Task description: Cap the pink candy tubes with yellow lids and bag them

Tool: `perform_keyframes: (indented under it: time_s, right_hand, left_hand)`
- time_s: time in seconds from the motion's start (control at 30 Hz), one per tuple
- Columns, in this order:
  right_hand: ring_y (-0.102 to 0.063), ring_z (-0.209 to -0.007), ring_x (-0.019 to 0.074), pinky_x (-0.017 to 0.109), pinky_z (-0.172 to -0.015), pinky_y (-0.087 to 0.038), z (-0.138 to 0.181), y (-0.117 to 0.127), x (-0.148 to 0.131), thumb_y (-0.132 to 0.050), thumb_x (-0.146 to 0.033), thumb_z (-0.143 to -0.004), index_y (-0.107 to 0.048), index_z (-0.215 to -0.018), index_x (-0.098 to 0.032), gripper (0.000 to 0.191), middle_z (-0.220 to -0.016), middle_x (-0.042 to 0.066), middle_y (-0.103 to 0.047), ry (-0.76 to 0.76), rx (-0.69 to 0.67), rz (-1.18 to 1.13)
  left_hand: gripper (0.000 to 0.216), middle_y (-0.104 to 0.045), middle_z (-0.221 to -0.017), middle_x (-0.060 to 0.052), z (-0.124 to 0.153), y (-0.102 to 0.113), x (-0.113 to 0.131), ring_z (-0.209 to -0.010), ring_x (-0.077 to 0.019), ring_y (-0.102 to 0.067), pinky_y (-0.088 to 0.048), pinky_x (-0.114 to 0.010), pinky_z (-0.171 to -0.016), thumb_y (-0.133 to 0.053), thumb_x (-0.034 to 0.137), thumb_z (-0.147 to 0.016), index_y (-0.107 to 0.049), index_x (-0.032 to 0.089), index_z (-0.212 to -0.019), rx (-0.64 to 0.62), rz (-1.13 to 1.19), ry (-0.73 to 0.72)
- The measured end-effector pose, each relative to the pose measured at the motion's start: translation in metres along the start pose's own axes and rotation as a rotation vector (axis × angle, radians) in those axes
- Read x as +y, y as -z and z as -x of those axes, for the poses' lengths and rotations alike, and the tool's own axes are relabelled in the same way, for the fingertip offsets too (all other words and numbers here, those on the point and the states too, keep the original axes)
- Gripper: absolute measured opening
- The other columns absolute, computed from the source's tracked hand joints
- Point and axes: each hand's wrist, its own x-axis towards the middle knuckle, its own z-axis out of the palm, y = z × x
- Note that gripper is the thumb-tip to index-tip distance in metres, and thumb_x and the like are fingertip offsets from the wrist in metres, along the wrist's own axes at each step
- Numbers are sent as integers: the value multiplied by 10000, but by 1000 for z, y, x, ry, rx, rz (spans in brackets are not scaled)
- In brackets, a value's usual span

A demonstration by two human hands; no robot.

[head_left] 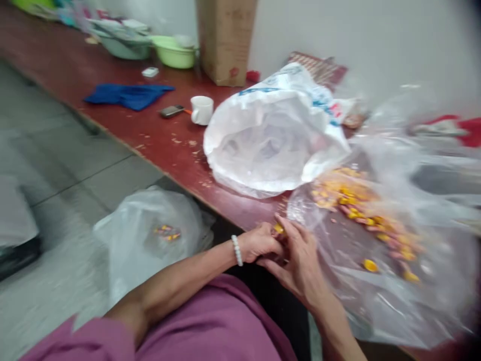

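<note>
My left hand, with a pale beaded bracelet at its wrist, is closed near the table's front edge. My right hand curls against it from the right. A small yellow piece shows between the fingers of both hands; blur hides its exact kind and anything else in the grip. Just right of my hands, a clear plastic bag lies spread out, with several small yellow and pink pieces on it. Behind my hands, a large white bag gapes open towards me.
On the dark red table are a white mug, a phone-like dark object, a blue cloth, a green basin and a cardboard box. A clear bag holding several small pieces hangs low at the left.
</note>
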Motion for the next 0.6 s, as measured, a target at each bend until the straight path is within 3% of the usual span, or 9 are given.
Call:
perform_keyframes:
  time_s: [0.17,0.23,0.3,0.37,0.47,0.5,0.6]
  right_hand:
    - [-547,-1007,297,474,-862,-428,-2,-27,-19,-703,-408,-711,-410,-1314,-260,687,-1078,100,-613,152,2,-13]
    - [-503,-1110,313,488,-902,-428,-6,-34,-32,-709,-452,-698,-358,-1355,-256,770,-1194,119,-558,176,-72,-135]
    - [-389,-1250,344,531,-976,-385,-12,-36,-41,-704,-544,-669,-249,-1417,-230,929,-1380,152,-395,149,-100,-242]
    - [-297,-1319,359,565,-1021,-334,-16,-36,-38,-679,-580,-677,-162,-1449,-212,999,-1471,163,-242,52,-46,-274]
    - [-399,-1259,314,532,-982,-395,-14,-30,-21,-649,-455,-761,-260,-1419,-251,791,-1444,133,-309,-126,65,-227]
    - [-464,-1199,286,499,-943,-438,-12,-27,-14,-639,-406,-780,-316,-1390,-266,705,-1416,122,-355,-182,95,-225]
    - [-583,-993,201,390,-809,-517,-5,-16,8,-608,-330,-810,-424,-1306,-263,534,-1316,109,-457,-316,195,-268]
  left_hand:
    - [117,-570,-591,25,28,13,-18,-580,-89,-488,-409,-232,-574,-644,59,-470,-580,144,-519,67,146,-68]
    - [151,-577,-642,17,52,29,-17,-615,-94,-509,-439,-223,-596,-703,94,-477,-605,134,-585,58,166,-80]
    - [220,-573,-698,8,78,59,-15,-637,-101,-527,-476,-228,-592,-746,147,-506,-632,128,-694,134,153,-107]
    - [264,-564,-721,6,104,102,-17,-616,-104,-537,-513,-254,-569,-760,213,-546,-636,136,-767,377,103,-121]
    - [307,-591,-706,7,133,173,-31,-588,-112,-578,-541,-290,-602,-768,260,-527,-620,145,-770,929,41,46]
    - [294,-596,-677,-2,138,194,-38,-563,-121,-582,-533,-292,-578,-751,266,-535,-601,137,-753,1002,28,101]
    - [221,-542,-517,14,138,240,-58,-451,-126,-538,-493,-293,-492,-693,224,-530,-529,139,-652,1058,-29,182]
